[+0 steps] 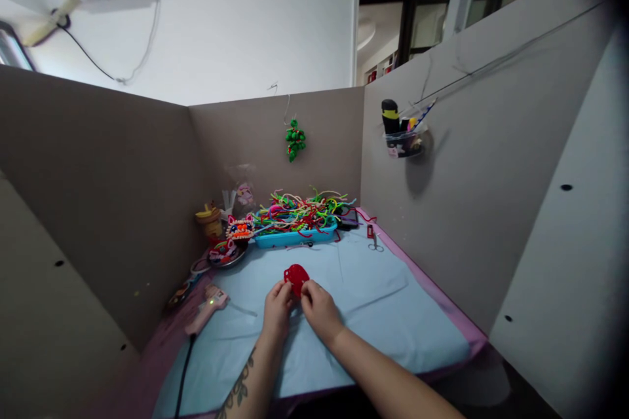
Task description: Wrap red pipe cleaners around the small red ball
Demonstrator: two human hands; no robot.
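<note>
A small, flat red piece with a rounded outline [297, 277] is held up over the blue cloth, between my two hands; its exact kind is not clear. My left hand [278, 304] pinches its lower left edge. On its lower right edge my right hand [318, 306] closes with thumb and fingers. Tiny pale spots show along the red piece's upper left edge. To the left of my hands lies a pink glue gun [209, 311] with a small green light lit and a black cord.
Behind my hands a blue tray [295, 236] overflows with colourful fuzzy stems. Small scissors [376, 244] lie at the right. A metal bowl [230, 260] with colourful pieces stands at the left. Grey panels [275, 124] enclose the table, with a green ornament [295, 141] and plastic tub [405, 143] hanging.
</note>
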